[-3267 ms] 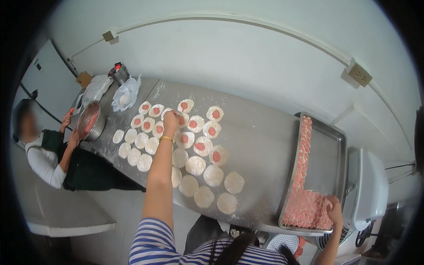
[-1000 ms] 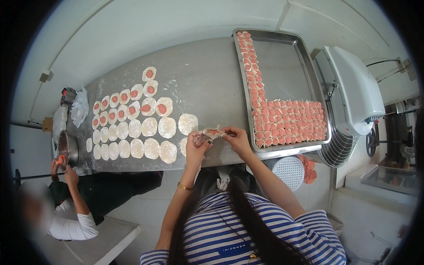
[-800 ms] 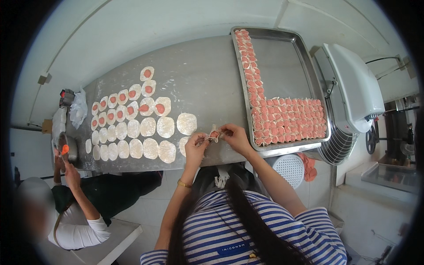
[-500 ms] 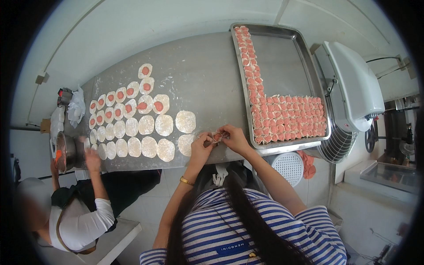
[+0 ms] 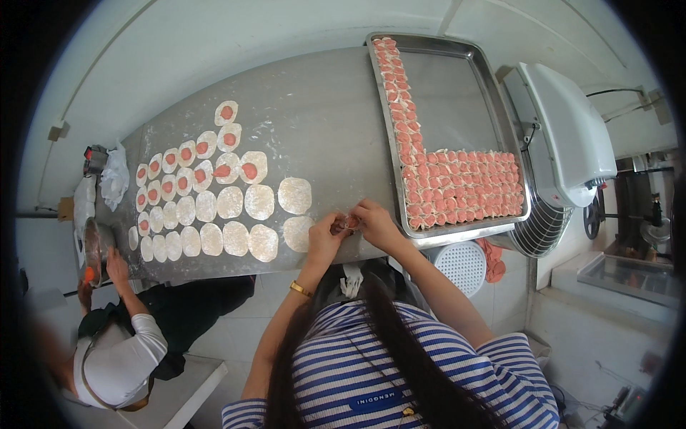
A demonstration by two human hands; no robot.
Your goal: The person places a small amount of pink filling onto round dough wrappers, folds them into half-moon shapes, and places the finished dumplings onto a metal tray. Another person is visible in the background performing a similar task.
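Observation:
Close to the table's front edge, my left hand and my right hand are closed round an open-topped dumpling with pink filling. Fingers of both hands pinch its thin dough, and part of it is hidden behind them. Left of my hands lie rows of round floured dough wrappers; some of the farther ones bear a dab of pink filling. On my right is a large metal tray, with finished open-topped dumplings packed along its left side and near half.
A co-worker's hand is at a metal bowl at the table's left end. Beside it lies a white plastic bag. Right of the tray stands a white machine. A white perforated stool is below the table's edge.
The co-worker's hand has gone from the wrappers back to the bowl, and a far-left wrapper now bears filling. My fingers have shifted slightly round the dumpling.

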